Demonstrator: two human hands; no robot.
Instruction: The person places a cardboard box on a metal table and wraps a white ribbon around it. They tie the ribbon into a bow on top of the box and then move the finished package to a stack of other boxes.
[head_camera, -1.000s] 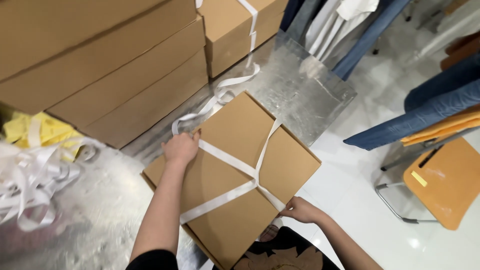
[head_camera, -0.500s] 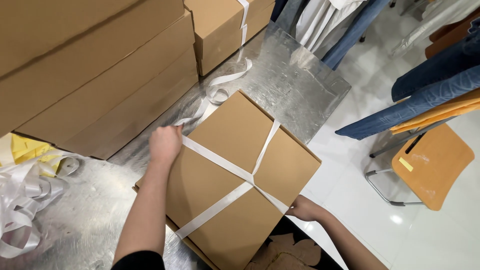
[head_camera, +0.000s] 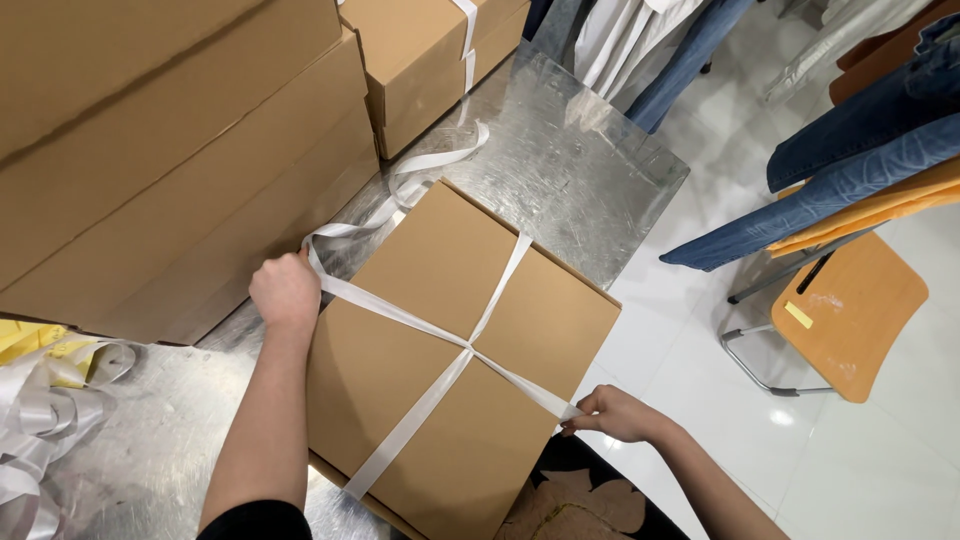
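Observation:
A flat brown cardboard box (head_camera: 440, 300) lies on a metal table (head_camera: 580, 170), with white strapping tape (head_camera: 420, 325) crossed over its top. My left hand (head_camera: 285, 290) grips the tape at the box's far left edge, pulling it taut. At the box's near right corner, my right hand (head_camera: 615, 412) pinches the other end of the same tape. A loose tail of tape (head_camera: 425, 170) trails away behind the box.
Large cardboard boxes (head_camera: 170, 140) are stacked to the left, and another strapped box (head_camera: 440, 55) stands behind. Scrap tape (head_camera: 45, 420) is heaped at lower left. Jeans (head_camera: 860, 160) hang at right above an orange chair (head_camera: 850, 315) on a white tiled floor.
My left hand has slid from the top of the box to its left edge, drawing the tape tighter. My right hand stays at the near corner.

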